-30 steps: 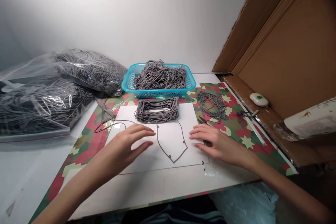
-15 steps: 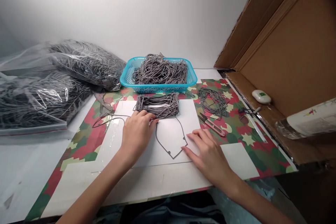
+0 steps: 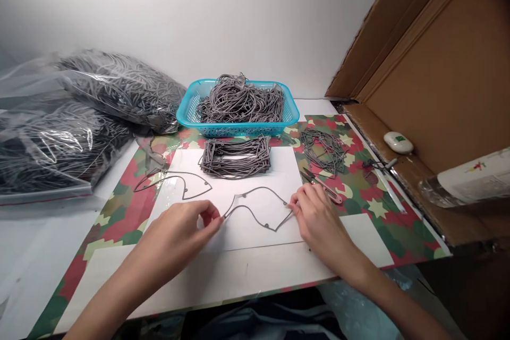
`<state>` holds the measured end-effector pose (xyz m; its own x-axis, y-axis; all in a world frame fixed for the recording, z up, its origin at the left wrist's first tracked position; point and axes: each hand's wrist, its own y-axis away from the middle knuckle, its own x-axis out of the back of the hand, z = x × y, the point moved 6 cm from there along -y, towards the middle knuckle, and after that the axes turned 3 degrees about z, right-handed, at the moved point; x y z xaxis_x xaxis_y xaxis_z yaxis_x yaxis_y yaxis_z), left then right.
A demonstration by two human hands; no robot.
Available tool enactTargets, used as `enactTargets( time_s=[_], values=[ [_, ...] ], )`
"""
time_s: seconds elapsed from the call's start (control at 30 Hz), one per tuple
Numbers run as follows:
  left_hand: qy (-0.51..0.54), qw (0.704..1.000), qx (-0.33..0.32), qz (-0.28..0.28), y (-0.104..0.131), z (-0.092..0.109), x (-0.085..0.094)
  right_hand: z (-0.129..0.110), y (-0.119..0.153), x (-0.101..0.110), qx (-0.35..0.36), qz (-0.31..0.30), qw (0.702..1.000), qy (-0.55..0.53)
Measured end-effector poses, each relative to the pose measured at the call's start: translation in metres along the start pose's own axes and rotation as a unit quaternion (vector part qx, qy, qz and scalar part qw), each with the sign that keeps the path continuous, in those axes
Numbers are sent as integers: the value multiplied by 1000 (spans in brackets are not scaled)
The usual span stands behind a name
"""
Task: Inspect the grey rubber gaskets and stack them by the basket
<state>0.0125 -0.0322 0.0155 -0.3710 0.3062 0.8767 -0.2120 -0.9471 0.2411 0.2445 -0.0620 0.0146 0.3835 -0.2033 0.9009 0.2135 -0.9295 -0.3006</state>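
Before me, left hand (image 3: 185, 224) and right hand (image 3: 319, 219) pinch a grey loop (image 3: 266, 225) by opposite ends (gently seems best).

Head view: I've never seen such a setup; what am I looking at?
There is no machine: a camera worn on the person's head looks forward and down at the bare left hand and right hand. Their fingertips hold a thin grey loop near its ends, over white paper. A similar loop lies to the left. Behind are stacked grey pieces and a heaped blue basket; clear bags sit at left, a loose bundle and pink-handled snips at right.
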Motion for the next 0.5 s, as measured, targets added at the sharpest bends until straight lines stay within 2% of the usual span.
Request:
enactTargets(
  time_s=[0.1, 0.3, 0.37, 0.5],
  values=[
    [21, 1000, -1, -3, 11, -9, -4, 6, -3, 4, 14, -2, 1000, -9],
    [57, 994, 20, 88, 11, -21, -3, -6, 6, 7, 56, 4, 996, -62],
    [73, 990, -1, 119, 8, -22, 0, -14, 11, 6, 79, -19, 994, -79],
    [99, 978, -97, 155, -4, -16, 6, -23, 18, 2, 113, -50, 989, -87]
  ],
)
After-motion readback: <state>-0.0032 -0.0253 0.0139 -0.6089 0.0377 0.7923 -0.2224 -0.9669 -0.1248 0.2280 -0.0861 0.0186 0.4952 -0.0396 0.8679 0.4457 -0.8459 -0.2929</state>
